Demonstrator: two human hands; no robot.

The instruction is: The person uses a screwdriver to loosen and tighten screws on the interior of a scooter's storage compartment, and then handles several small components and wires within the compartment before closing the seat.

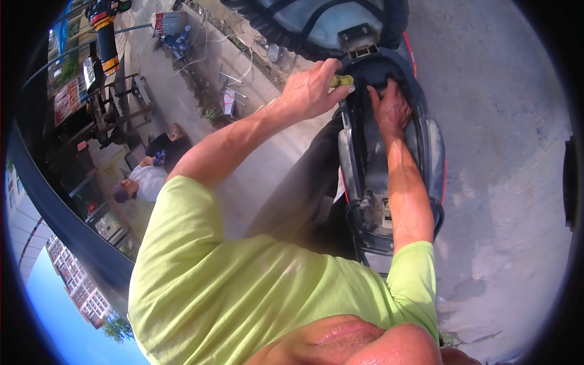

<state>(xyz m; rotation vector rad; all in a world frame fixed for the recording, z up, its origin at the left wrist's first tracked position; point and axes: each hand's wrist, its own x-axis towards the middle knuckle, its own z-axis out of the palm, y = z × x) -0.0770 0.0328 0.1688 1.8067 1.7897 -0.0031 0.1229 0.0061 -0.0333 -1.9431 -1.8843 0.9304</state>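
My left hand [322,88] is closed round a yellow-handled tool [343,80] at the upper edge of a scooter's open black storage compartment [377,164]; the tool's tip is hidden. My right hand [390,109] reaches down inside the compartment, thumb and fingers apart against the dark lining, some fingertips out of sight. Just beyond the hands is a metal bracket [359,39] below a raised, black-rimmed part [307,15] with a pale surface and dark straps. A metal latch [384,213] sits at the compartment's near end, beside my right forearm.
Pale concrete ground [505,182] surrounds the scooter. At the left are a seated person [143,179] in a light top, metal racks [121,97], a bucket [169,23], loose cords, and scattered items [229,100] along a broken concrete edge.
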